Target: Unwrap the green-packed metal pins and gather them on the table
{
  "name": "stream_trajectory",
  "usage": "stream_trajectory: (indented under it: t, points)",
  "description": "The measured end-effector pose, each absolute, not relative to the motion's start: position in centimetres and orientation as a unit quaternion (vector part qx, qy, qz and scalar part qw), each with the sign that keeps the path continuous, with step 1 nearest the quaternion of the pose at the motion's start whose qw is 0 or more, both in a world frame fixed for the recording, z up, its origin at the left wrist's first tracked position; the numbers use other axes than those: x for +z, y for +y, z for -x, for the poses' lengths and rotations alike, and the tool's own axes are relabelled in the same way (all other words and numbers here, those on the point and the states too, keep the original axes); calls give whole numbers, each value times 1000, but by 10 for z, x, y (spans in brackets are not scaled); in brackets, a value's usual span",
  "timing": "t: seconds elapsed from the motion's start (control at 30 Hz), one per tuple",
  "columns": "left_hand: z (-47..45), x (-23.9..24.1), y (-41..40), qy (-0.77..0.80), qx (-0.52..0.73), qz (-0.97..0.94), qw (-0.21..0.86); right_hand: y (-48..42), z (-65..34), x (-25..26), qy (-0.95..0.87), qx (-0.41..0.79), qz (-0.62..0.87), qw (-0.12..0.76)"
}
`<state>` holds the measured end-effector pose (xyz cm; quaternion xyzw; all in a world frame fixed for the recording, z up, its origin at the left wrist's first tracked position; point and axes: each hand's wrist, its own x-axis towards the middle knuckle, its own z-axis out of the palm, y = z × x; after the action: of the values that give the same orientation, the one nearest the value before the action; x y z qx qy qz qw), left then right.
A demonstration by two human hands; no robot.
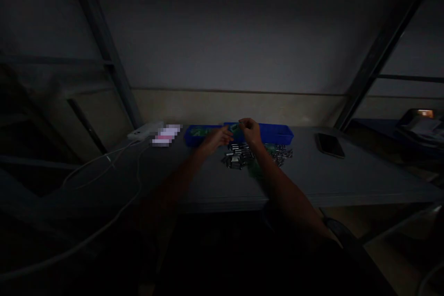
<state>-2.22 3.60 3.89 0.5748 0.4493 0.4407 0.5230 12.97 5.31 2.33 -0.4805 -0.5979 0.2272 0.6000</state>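
My left hand [218, 138] and my right hand [252, 131] are close together above the blue trays, fingers pinched. Between them is a small green, thin plastic piece [233, 127], which looks like a little bag; the dark picture hides its detail. My left fingers grip its left side, while my right fingertips pinch its upper right edge. Below the hands lies a pile of shiny metal rod-like parts [236, 159], partly covered by my right forearm. Some green plastic [255, 169] lies at the pile's front. More green pieces [199, 132] fill the left blue tray [189, 140].
A second blue tray [280, 135] stands behind my right hand. On the grey table [201, 185], a dark phone [329, 144] lies at the right. A lit, blurred-out screen [167, 135] and a white device [144, 130] with cables [138, 171] are at the left.
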Motion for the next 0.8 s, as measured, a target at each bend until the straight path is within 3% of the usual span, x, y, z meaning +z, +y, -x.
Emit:
stream_trajectory:
  t: [0.07, 0.17, 0.43, 0.57, 0.67, 0.8]
  points:
    - [22, 46, 45, 448, 407, -523, 600, 48, -125, 24, -595, 198, 465, 625]
    - [21, 50, 51, 447, 422, -482, 624, 39, -118, 28, -630, 177, 451, 607]
    - [25, 39, 30, 413, 514, -495, 567, 15, -104, 36, -729, 93, 426, 528]
    - [26, 37, 28, 413, 554, -526, 497, 14, -98, 36, -700, 82, 461, 539]
    - [26, 36, 30, 416, 564, -549, 455, 20, -100, 32, -616, 116, 519, 581]
    - [25, 34, 31, 407, 577, -559, 435, 28, -108, 29, -542, 252, 533, 599]
